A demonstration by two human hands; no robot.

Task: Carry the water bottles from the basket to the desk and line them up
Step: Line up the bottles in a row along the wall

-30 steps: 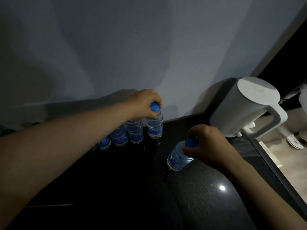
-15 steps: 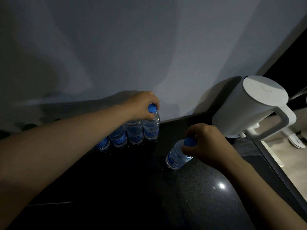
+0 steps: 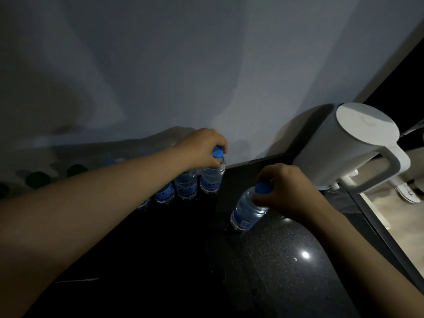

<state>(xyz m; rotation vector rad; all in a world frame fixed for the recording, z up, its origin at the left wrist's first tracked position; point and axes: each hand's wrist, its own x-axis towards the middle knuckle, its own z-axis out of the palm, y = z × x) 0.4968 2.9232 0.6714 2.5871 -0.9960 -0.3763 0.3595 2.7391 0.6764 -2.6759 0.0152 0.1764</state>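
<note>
Several clear water bottles with blue caps and blue labels stand in a row on the black desk (image 3: 229, 271) against the wall. My left hand (image 3: 202, 146) grips the neck of the rightmost bottle in the row (image 3: 212, 177), which stands upright beside its neighbour (image 3: 186, 186). My right hand (image 3: 286, 191) holds a separate bottle (image 3: 246, 212) by its cap, apart from the row to the right; its base rests on the desk and it looks tilted. My left forearm hides the left end of the row.
A white electric kettle (image 3: 348, 143) stands at the desk's back right corner, close to my right hand. The desk's right edge drops to a pale floor (image 3: 403, 221) with a white slipper. Dark green round objects (image 3: 36, 179) sit at the far left by the wall.
My left hand has slid its bottle left, closing the gap to the row. My right hand keeps its bottle in nearly the same place.
</note>
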